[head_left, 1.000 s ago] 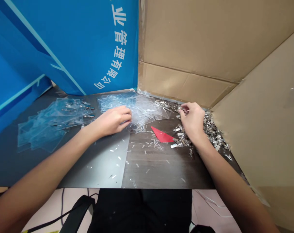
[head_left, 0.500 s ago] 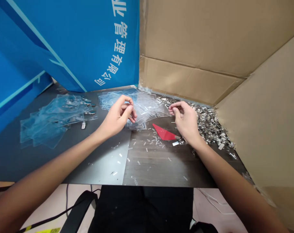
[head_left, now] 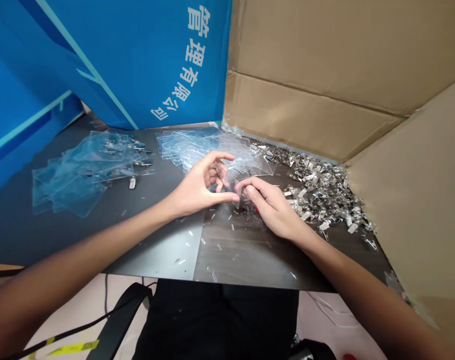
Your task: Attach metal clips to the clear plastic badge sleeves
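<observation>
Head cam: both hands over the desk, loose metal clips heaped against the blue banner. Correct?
No. The loose metal clips are heaped against the brown cardboard on the right, not the banner, as the head view shows. The blue banner stands farther left, behind the clear plastic sheets. The rest of your statement stands.

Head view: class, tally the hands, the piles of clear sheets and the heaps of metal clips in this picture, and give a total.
Hands, left hand and right hand: 2
Clear sheet piles, left pile and middle pile: 2
Metal clip heap: 1
Total: 5
</observation>
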`<state>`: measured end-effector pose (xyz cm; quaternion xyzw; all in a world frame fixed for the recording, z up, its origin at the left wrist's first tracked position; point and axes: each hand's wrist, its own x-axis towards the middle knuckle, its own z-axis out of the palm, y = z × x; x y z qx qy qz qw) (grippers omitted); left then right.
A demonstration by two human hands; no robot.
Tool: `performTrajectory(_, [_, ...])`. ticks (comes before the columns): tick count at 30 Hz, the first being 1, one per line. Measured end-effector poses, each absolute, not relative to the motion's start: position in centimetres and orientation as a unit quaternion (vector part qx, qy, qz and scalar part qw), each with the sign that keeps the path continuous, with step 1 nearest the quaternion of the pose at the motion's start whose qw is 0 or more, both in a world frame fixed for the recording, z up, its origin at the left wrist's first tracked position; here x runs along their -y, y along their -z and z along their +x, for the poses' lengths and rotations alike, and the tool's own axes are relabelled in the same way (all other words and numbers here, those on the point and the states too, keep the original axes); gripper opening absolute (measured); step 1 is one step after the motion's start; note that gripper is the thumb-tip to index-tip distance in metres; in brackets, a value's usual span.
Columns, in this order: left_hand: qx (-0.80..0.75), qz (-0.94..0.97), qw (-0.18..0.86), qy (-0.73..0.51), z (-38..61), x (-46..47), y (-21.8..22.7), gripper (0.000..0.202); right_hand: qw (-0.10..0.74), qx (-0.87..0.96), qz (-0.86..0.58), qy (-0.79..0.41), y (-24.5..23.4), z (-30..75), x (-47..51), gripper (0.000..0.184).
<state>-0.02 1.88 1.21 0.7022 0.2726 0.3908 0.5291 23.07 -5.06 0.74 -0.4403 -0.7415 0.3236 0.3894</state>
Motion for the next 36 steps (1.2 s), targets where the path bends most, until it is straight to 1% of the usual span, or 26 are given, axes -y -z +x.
performTrajectory(2, [-0.274, 0.702, 0.533, -0.385, 0.0, -1.7, -1.0, 0.054, 0.39, 0.75, -0.433, -0.313, -0.9, 22.9, 5.3, 0.024])
performTrajectory(4, [-0.266, 0.701, 0.536, -0.389, 0.1, -1.5, -1.0, 0.036, 0.395, 0.76, -0.431, -0.285, -0.9, 22.8, 5.3, 0.02])
performTrajectory(8, [-0.234, 0.718, 0.508, -0.415, 0.1, -1.3, -1.1, 0.014, 0.441, 0.784, -0.405, -0.166, -0.4, 22.7, 5.1, 0.008])
performTrajectory(9, [-0.228, 0.721, 0.501, -0.42, 0.1, -1.3, -1.2, 0.013, 0.453, 0.788, -0.396, -0.132, -0.3, 22.7, 5.0, 0.011])
performTrajectory(11, [-0.223, 0.703, 0.519, -0.433, 0.0, -1.6, -1.1, 0.017, 0.471, 0.793, -0.378, -0.075, -0.1, 22.9, 4.8, 0.018])
performTrajectory(15, [-0.248, 0.62, 0.597, -0.445, -0.2, -2.5, -0.6, 0.032, 0.497, 0.799, -0.338, 0.017, -0.4, 23.4, 4.5, 0.022])
performTrajectory(18, [-0.282, 0.622, 0.617, -0.392, -0.3, -2.7, -0.5, 0.034, 0.494, 0.806, -0.321, 0.064, -0.6, 23.8, 4.4, 0.023])
performTrajectory(19, [-0.278, 0.62, 0.635, -0.369, -0.3, -2.7, -0.5, 0.038, 0.485, 0.81, -0.321, 0.072, -0.6, 23.9, 4.4, 0.023])
performTrajectory(22, [-0.25, 0.592, 0.688, -0.338, -0.3, -2.6, -0.8, 0.051, 0.456, 0.824, -0.329, 0.071, -0.5, 24.0, 4.3, 0.023])
performTrajectory(25, [-0.248, 0.577, 0.684, -0.371, -0.2, -2.6, -1.1, 0.062, 0.43, 0.831, -0.35, 0.033, -0.3, 24.2, 4.1, 0.021])
performTrajectory(28, [-0.277, 0.563, 0.672, -0.394, -0.2, -2.7, -1.1, 0.064, 0.392, 0.83, -0.396, -0.029, -0.2, 24.2, 4.1, 0.004])
performTrajectory(29, [-0.291, 0.555, 0.671, -0.396, -0.2, -2.8, -1.0, 0.061, 0.379, 0.826, -0.414, -0.053, -0.3, 24.2, 4.2, 0.012])
performTrajectory(33, [-0.307, 0.541, 0.676, -0.396, 0.1, -2.7, -0.8, 0.055, 0.355, 0.797, -0.469, -0.138, -0.5, 23.8, 4.7, 0.066])
performTrajectory(34, [-0.301, 0.543, 0.677, -0.397, 0.2, -2.5, -0.7, 0.051, 0.356, 0.787, -0.48, -0.153, -0.4, 23.7, 4.8, 0.075])
performTrajectory(36, [-0.283, 0.548, 0.679, -0.398, 0.5, -2.1, -0.6, 0.045, 0.364, 0.768, -0.497, -0.173, -0.3, 23.3, 5.1, 0.083])
